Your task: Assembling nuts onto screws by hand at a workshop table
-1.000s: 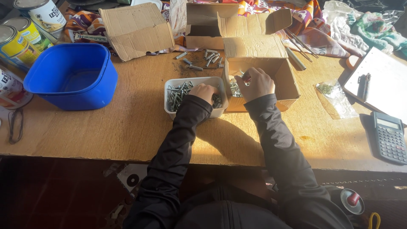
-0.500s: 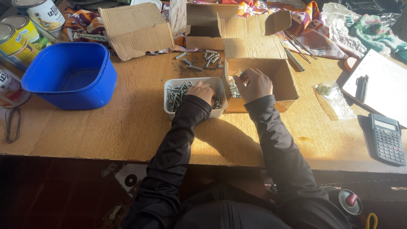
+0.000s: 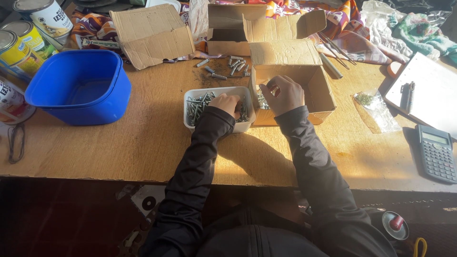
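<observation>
A small white tub [image 3: 190, 124] full of metal bolts stands in the middle of the wooden table [image 3: 143, 143]. My left hand [image 3: 229, 103] reaches into it, fingers curled down among the bolts. Just to its right is an open cardboard box [image 3: 320, 91] with more metal pieces along its left side. My right hand [image 3: 283, 94] is inside that box, fingers pinched on a small metal piece. Both arms wear black sleeves.
A big blue plastic tub [image 3: 78, 88] sits at the left, tins [image 3: 28, 35] behind it. Loose bolts [image 3: 223, 66] lie behind the white tub, near two more cardboard boxes [image 3: 152, 33]. At the right are a plastic bag [image 3: 376, 107], a clipboard with pen [image 3: 423, 90] and a calculator [image 3: 435, 152].
Both hands stay in the same places, with only slight finger movement. The view has shifted a little.
</observation>
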